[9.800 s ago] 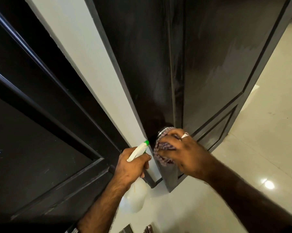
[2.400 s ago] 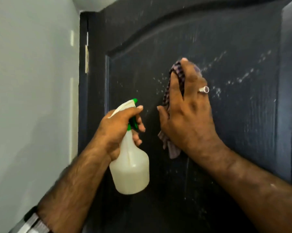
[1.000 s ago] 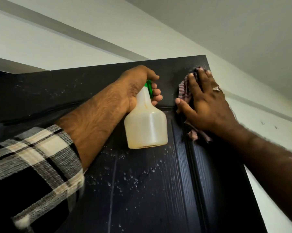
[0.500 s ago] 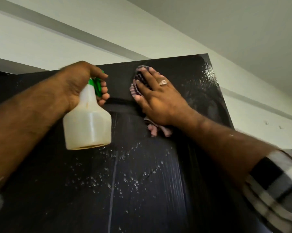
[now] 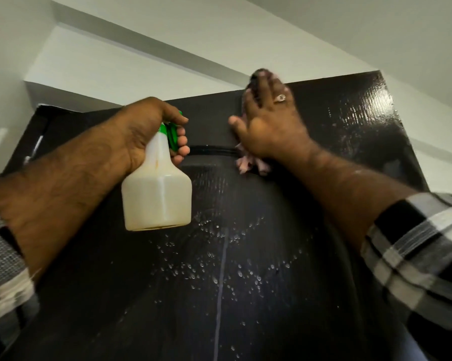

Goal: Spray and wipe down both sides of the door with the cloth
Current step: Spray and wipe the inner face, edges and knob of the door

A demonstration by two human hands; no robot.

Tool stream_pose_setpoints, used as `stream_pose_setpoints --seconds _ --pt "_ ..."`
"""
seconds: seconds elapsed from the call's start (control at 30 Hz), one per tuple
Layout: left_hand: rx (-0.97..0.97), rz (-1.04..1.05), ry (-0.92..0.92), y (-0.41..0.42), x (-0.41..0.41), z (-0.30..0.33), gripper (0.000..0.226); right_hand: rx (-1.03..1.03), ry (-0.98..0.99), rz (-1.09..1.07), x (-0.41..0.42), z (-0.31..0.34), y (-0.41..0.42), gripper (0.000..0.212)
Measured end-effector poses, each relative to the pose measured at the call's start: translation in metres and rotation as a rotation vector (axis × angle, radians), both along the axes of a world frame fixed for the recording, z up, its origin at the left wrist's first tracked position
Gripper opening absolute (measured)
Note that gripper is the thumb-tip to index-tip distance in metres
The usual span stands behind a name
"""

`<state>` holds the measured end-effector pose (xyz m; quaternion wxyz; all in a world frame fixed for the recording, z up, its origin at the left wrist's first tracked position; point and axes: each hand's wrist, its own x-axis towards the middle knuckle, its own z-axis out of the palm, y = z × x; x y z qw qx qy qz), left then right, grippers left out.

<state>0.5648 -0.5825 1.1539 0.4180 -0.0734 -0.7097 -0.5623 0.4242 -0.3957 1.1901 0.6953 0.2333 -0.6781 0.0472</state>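
While droplets (image 5: 209,267) bead on the door (image 5: 245,295) below both hands, the left hand (image 5: 146,131) grips a spray bottle (image 5: 155,194) by its neck, left of the cloth (image 5: 251,162). Beyond, the right hand (image 5: 269,126) presses that cloth flat-fingered against the door's top edge, leaving the wet patch straight beneath it and nearer the right hand, by this judgement.
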Motion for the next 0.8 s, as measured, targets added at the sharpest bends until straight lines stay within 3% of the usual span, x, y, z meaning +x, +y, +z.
stream_pose_setpoints --seconds 0.13,0.23,0.43,0.53,0.67,0.8 --pt "0.028 0.020 -0.011 -0.014 -0.002 -0.012 0.020 0.300 0.014 0.017 0.009 -0.041 -0.025 0.077" --pt "0.050 0.076 -0.007 -0.032 0.000 -0.020 0.022 0.377 0.061 0.026 0.004 -0.052 -0.010 0.077" --pt "0.052 0.134 0.030 -0.068 0.010 -0.023 0.023 0.035 -0.008 0.038 0.005 0.000 -0.018 0.087" --pt "0.048 0.135 0.041 -0.083 0.015 -0.017 0.022 0.019 0.020 0.033 0.014 0.020 -0.072 0.088" --pt "0.078 0.184 0.040 -0.100 0.017 -0.015 0.022 0.200 0.054 0.061 0.032 0.009 -0.147 0.083" --pt "0.115 0.284 0.072 -0.119 0.017 -0.026 0.020 0.523 0.072 0.071 0.036 -0.019 -0.166 0.076"
